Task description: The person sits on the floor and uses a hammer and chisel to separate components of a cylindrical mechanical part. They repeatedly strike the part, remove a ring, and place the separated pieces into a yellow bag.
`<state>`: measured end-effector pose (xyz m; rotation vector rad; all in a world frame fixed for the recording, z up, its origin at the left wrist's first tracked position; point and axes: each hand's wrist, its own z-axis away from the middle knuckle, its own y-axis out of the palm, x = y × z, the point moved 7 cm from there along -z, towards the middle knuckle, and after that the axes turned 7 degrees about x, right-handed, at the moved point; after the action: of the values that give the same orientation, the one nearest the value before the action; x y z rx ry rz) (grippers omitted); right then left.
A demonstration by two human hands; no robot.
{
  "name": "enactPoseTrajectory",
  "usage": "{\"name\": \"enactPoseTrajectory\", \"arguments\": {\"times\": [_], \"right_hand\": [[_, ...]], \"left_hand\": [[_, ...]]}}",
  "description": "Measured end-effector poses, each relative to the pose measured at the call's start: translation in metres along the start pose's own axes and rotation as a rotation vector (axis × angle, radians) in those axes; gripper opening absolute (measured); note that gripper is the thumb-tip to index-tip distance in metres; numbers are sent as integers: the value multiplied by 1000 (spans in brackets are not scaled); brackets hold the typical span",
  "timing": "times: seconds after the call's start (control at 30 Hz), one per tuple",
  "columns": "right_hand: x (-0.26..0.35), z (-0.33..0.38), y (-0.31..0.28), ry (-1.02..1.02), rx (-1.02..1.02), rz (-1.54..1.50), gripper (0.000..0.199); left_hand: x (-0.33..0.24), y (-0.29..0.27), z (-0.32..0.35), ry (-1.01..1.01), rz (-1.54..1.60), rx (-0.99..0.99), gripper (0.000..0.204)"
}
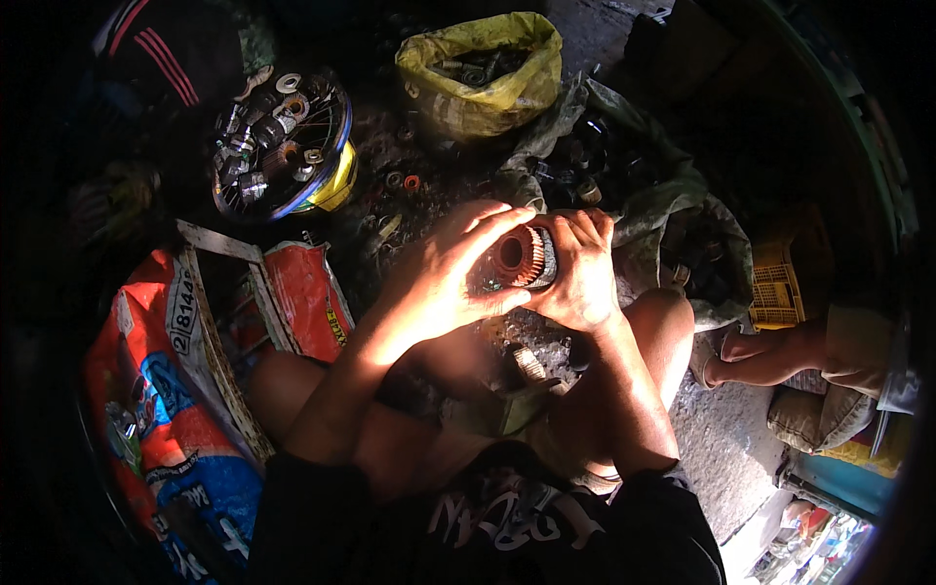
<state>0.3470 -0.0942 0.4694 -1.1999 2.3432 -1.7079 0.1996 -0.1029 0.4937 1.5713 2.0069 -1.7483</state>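
Both my hands hold a round motor armature [525, 256] with copper windings and a slotted metal core, at the centre of the view above my knees. My left hand [444, 276] wraps its left side, fingers spread over the top and thumb underneath. My right hand [582, 268] grips its right side, fingers curled around the core. Its copper end faces me. Just beneath my hands, another small wound metal part [529, 364] lies on the ground between my legs.
A spoked wheel rim [281, 144] carrying several bearings and washers lies upper left. A yellow sack [483, 70] of scrap stands at the top, a grey sack [673, 219] to the right, a red and blue printed sack [171, 390] lower left. Another person's foot [765, 356] rests beside a yellow crate [777, 288].
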Motion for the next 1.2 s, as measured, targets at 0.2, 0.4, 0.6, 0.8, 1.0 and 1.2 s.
{"name": "enactPoseTrajectory", "arguments": {"times": [0.2, 0.4, 0.6, 0.8, 1.0, 1.2], "right_hand": [[4, 0, 6, -24, 22, -40, 59], [2, 4, 15, 28, 86, -66, 57], [8, 3, 8, 22, 88, -47, 59], [11, 2, 3, -9, 10, -4, 64], [15, 1, -3, -58, -120, 88, 46], [14, 5, -3, -29, -99, 214, 64]], "left_hand": [[9, 15, 4, 21, -124, 18, 53], [14, 18, 2, 105, -249, -81, 54], [13, 20, 4, 104, -218, -165, 48], [12, 22, 4, 91, -236, -169, 43], [7, 19, 2, 71, -227, -191, 37], [12, 15, -1, -18, -140, -238, 32]]}}
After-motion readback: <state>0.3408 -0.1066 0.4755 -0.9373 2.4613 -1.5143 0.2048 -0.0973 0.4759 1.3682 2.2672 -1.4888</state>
